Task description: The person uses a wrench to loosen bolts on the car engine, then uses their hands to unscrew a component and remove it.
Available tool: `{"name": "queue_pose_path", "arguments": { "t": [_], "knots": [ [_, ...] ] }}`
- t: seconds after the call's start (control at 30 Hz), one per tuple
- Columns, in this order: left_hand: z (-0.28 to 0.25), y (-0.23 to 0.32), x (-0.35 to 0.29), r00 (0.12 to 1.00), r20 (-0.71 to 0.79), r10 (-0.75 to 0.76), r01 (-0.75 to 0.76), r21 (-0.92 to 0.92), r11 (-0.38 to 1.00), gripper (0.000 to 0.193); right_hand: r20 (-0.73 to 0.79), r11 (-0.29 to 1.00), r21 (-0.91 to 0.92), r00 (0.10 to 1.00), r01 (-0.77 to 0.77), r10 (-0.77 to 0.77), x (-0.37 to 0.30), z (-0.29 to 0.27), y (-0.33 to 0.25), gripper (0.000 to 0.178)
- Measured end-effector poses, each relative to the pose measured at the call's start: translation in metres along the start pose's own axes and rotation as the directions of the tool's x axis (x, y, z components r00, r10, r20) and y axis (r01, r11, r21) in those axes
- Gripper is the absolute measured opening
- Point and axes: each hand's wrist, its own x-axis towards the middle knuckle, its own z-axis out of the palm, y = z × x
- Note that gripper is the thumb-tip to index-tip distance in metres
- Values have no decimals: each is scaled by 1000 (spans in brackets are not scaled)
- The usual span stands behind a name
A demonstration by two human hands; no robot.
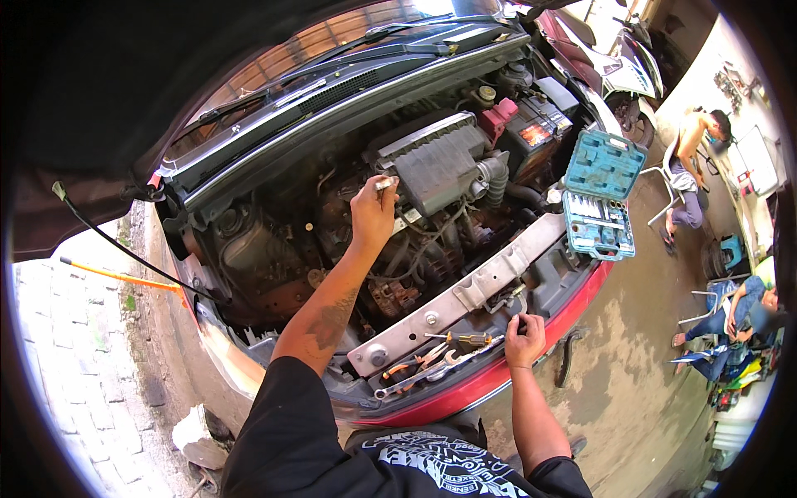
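Small pale piece [386, 183] sits pinched in your left hand's [374, 213] grip; steady it near the black plastic engine cover [436, 166]. Your right hand's [525, 339] grip, I cannot tell.

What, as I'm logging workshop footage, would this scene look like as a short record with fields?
Setting: red car, engine exposed
Left grip: small pale piece pinched at the fingertips, over the engine
Right grip: over the car's front edge; whether it holds anything is unclear
Tools: wrenches and yellow-handled screwdriver lying along the front
Case: blue socket case, open, near the front corner at right
Others: two people at far right
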Motion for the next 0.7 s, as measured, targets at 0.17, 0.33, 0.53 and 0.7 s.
{"name": "queue_pose_path", "arguments": {
  "t": [0.17, 0.33, 0.53, 0.7],
  "knots": [
    [10, 4, 5, 991, 104, 89, -105, 158, 982, 22, -10, 999, -34, 1000, 4, -5, -1, 0, 0, 10],
    [-13, 31, 41, 978, 209, -3, -118, 562, 818, 39, 8, 1000, 5, 1000, -24, 24, 4, -4, -2, 10],
    [-50, -5, 90, 912, 402, -74, -80, 351, 933, 30, -24, 996, 47, 996, -81, 83, 7, -8, -1, 9],
    [-65, -31, 85, 931, 344, -119, 70, 151, 986, 32, -37, 995, 62, 996, -81, 83, 3, -4, 2, 9]
  ]
}}
